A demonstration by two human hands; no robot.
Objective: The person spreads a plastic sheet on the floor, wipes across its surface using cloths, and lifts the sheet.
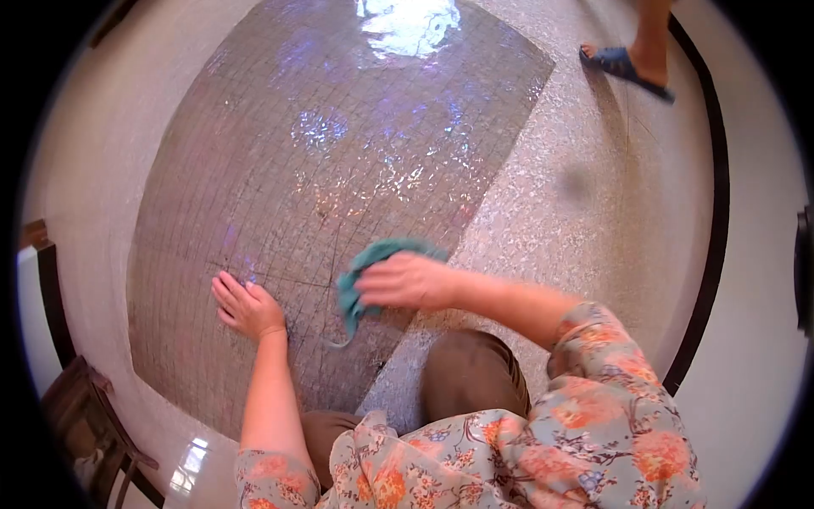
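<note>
A teal cloth (348, 293) lies bunched under my right hand (403, 280), whose fingers bend over it and press it on a glossy, transparent-looking mat (195, 195) with a grid of creases. Part of the cloth sticks out beyond my fingers, and a thin end trails toward me. My left hand (246, 307) rests on the same mat to the left, fingers stretched out and holding nothing. Between the two hands is a strip of bare mat.
Pale speckled floor (585, 229) surrounds the mat. At the upper right stands another person's foot in a blue sandal (627, 68). Dark wooden furniture (85, 416) is at the lower left. My bent knee (471, 373) is near the mat's edge. Light glares at the top.
</note>
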